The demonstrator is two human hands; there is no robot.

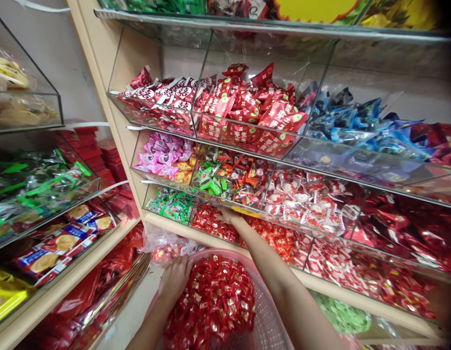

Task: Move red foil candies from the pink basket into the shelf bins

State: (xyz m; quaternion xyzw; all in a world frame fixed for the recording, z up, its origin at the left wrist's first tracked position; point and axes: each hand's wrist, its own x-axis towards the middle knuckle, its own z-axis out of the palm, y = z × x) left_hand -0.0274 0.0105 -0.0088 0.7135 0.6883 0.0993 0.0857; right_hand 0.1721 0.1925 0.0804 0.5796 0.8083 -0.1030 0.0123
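A pink mesh basket (263,311) sits low in front of me, heaped with red wrapped candies (214,296). My left hand (174,279) rests on the basket's near-left rim, fingers curled over the edge and the candy pile. My right hand (228,215) reaches up into the lowest glass bin (210,221) of red candies; its fingers are hidden among the wrappers and behind the glass above.
Tiered glass bins hold red packets (254,112), blue wrappers (352,126), purple candies (163,155), green ones (170,204) and white-red sweets (305,199). A second shelf unit (46,204) stands at the left with green candies and biscuit packs. Plastic bags (163,243) lie below.
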